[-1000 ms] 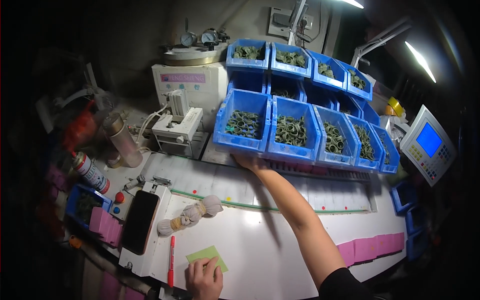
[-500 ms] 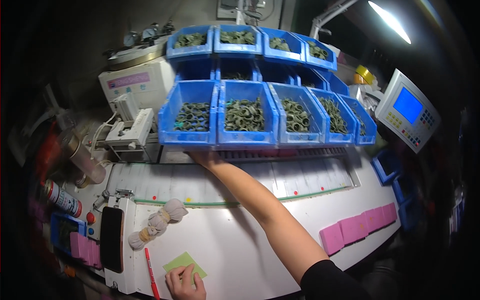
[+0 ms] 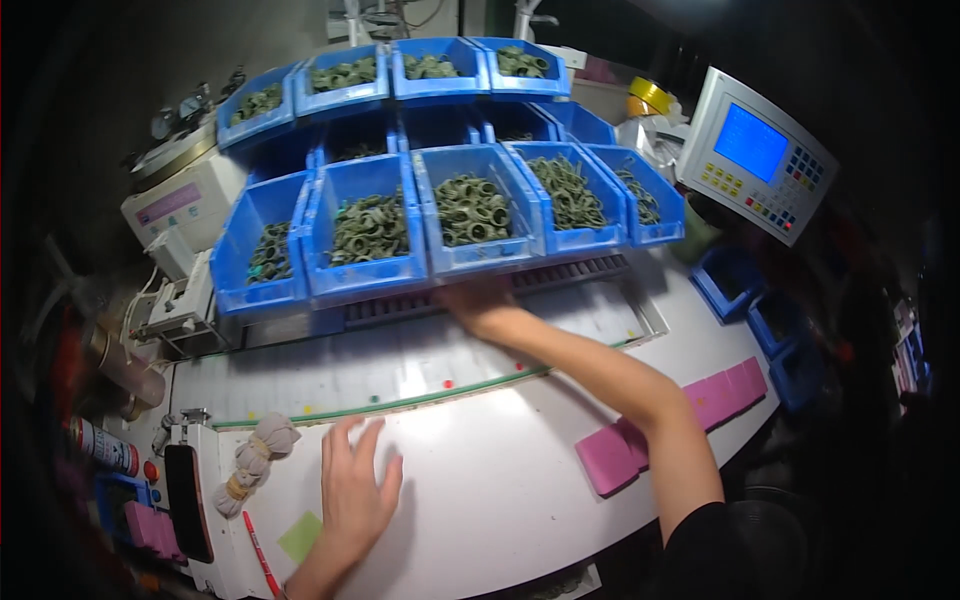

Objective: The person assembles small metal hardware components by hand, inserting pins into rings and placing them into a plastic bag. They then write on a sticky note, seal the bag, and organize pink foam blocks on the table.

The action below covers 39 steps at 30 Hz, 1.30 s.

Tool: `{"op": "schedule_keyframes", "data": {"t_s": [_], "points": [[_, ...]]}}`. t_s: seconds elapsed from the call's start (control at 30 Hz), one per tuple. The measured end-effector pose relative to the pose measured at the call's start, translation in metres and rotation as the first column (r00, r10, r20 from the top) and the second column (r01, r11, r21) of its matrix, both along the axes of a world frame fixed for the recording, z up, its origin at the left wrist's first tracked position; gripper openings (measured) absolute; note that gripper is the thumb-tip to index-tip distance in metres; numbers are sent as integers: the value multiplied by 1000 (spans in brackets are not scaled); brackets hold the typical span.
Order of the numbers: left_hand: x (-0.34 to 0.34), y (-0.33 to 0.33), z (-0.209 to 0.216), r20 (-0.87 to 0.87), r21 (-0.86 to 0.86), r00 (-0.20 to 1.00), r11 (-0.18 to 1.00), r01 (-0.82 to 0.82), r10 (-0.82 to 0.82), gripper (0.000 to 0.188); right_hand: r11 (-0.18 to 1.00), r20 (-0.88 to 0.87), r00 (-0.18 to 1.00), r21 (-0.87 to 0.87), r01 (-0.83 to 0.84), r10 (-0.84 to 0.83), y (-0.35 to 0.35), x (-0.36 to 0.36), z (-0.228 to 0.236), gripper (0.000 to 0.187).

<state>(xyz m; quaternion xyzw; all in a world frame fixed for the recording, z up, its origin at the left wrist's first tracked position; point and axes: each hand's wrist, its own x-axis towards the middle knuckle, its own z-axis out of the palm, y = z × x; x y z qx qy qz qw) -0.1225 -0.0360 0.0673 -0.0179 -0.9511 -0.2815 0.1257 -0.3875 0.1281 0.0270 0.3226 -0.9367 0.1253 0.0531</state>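
Note:
My left hand (image 3: 355, 490) is over the white worktop (image 3: 480, 500), its fingers apart and nothing in them. Close by its wrist lies a green square of paper (image 3: 300, 537), with a red pen (image 3: 262, 555) to the left. My right hand (image 3: 480, 300) reaches under the front row of blue bins (image 3: 480, 255); the bins and shadow hide its fingers, so what they touch does not show. Grey-green ring-shaped pieces (image 3: 370, 228) fill the bins. Below them runs a pale flat strip (image 3: 330, 370) edged in green, with small coloured dots.
Several pink blocks (image 3: 612, 455) line the right side of the worktop. At the left are a tied grey cloth bundle (image 3: 258, 462), a dark phone (image 3: 188, 500) and a spray can (image 3: 105, 447). A control panel with a blue screen (image 3: 752, 143) stands at the right.
My left hand has lifted off the green paper and moved forward, fingers spreading. My right hand has shifted rightward along the underside of the bins. The whole view has turned rightward.

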Motion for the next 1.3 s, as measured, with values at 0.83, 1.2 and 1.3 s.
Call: {"op": "schedule_keyframes", "data": {"t_s": [0.83,1.2,1.3], "points": [[-20,210,-40,23,112,850,847,520,-526,85,610,129,659,-283,740,-741,499,182,-42,46],[77,172,-48,-156,385,866,778,497,-476,76,934,11,940,-109,340,-341,372,164,-39,35],[140,106,-39,-344,446,896,791,419,-281,54,977,-6,995,-188,-98,98,227,205,12,29]]}}
